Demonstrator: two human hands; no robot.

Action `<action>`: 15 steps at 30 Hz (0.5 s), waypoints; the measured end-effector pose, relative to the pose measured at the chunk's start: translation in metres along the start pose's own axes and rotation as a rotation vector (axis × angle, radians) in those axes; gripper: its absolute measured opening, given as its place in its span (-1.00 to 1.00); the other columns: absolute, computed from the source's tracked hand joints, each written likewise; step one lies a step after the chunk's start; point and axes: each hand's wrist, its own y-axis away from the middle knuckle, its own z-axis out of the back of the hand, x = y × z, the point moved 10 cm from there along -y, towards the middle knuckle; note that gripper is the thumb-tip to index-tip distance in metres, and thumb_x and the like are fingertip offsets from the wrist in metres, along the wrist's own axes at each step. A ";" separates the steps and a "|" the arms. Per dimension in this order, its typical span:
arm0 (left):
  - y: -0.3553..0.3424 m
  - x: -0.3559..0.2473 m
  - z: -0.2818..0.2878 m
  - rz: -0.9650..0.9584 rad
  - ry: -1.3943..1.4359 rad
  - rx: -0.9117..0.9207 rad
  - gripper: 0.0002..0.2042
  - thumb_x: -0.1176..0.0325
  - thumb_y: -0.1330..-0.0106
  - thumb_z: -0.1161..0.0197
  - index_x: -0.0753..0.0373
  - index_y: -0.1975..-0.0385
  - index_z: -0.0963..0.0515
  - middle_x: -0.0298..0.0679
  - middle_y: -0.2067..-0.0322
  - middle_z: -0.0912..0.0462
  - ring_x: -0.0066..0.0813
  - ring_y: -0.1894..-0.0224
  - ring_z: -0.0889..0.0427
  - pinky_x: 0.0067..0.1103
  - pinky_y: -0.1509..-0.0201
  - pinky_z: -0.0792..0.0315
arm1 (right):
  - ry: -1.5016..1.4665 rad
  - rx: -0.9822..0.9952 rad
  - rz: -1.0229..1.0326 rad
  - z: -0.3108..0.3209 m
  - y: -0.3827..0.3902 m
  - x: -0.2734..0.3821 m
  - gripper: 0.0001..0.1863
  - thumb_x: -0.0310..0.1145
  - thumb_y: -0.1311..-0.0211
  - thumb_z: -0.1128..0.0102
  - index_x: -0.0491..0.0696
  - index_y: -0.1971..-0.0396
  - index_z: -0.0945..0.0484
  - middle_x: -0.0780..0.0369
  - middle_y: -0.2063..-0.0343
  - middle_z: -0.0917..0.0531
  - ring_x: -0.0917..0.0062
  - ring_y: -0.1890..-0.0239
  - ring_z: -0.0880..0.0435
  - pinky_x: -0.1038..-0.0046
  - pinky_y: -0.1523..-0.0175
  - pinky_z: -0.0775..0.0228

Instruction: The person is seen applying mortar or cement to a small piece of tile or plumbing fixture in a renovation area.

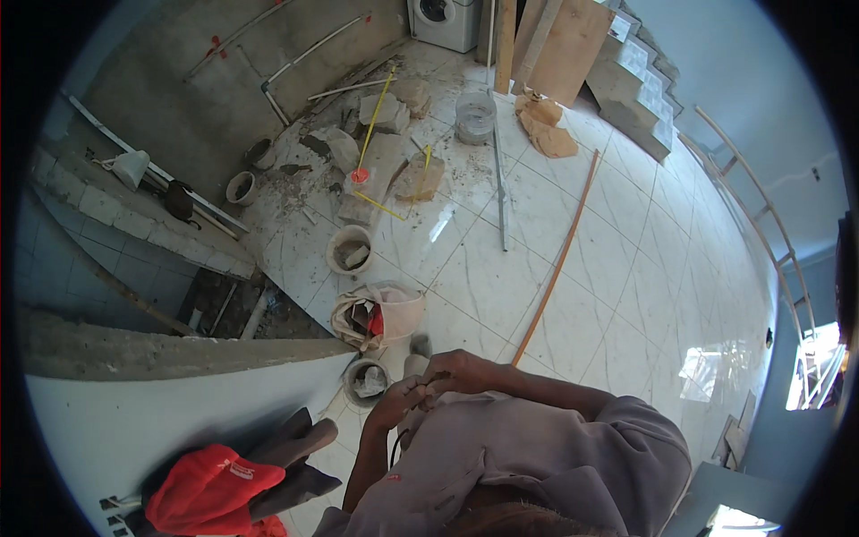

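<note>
My left hand (400, 398) and right hand (449, 369) meet with bent fingers; I can't tell if they grip anything. The grey bucket (348, 392) on the floor (555, 331), left of them, looks stiff, perhaps heavy; I'd take its rim.

Illegible white lettering (240, 469) on red cloth (199, 501)

Head-worn fisheye view, steeply downward
</note>
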 end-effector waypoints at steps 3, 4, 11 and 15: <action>-0.020 -0.027 0.021 -0.062 -0.085 0.032 -0.71 0.20 -0.22 -0.06 0.33 0.26 -0.42 -0.30 0.44 -0.49 -0.59 0.38 -0.44 -0.65 0.26 -0.31 | 0.037 0.039 0.098 0.023 -0.030 0.011 -0.81 -0.37 0.03 -0.21 -0.07 0.36 -0.53 0.21 0.48 -0.52 0.45 0.40 -0.55 0.47 0.29 -0.38; -0.025 -0.037 0.025 -0.048 -0.091 0.050 -0.71 0.20 -0.22 -0.06 0.33 0.26 -0.42 -0.30 0.44 -0.49 -0.59 0.38 -0.44 -0.65 0.26 -0.31 | 0.064 0.067 0.083 0.034 -0.044 0.016 -0.80 -0.37 0.04 -0.22 -0.07 0.36 -0.53 0.21 0.46 -0.52 0.46 0.41 -0.53 0.47 0.30 -0.37; -0.092 -0.132 0.050 -0.089 -0.036 0.206 -0.72 0.20 -0.19 -0.10 0.31 0.29 -0.41 -0.31 0.49 -0.49 -0.65 0.50 -0.37 -0.69 0.43 -0.25 | 0.117 -0.082 0.073 0.111 -0.085 0.026 -0.83 -0.41 0.04 -0.15 -0.11 0.40 -0.51 0.18 0.47 -0.51 0.36 0.41 -0.52 0.40 0.29 -0.35; -0.131 -0.152 0.043 0.029 -0.255 0.398 -0.73 0.16 -0.21 -0.07 0.25 0.28 -0.40 -0.41 0.51 -0.45 -0.71 0.49 -0.33 -0.73 0.41 -0.21 | 0.108 -0.201 -0.056 0.146 -0.083 0.006 -0.82 -0.40 0.04 -0.15 -0.12 0.39 -0.50 0.18 0.46 -0.51 0.32 0.40 -0.52 0.40 0.26 -0.36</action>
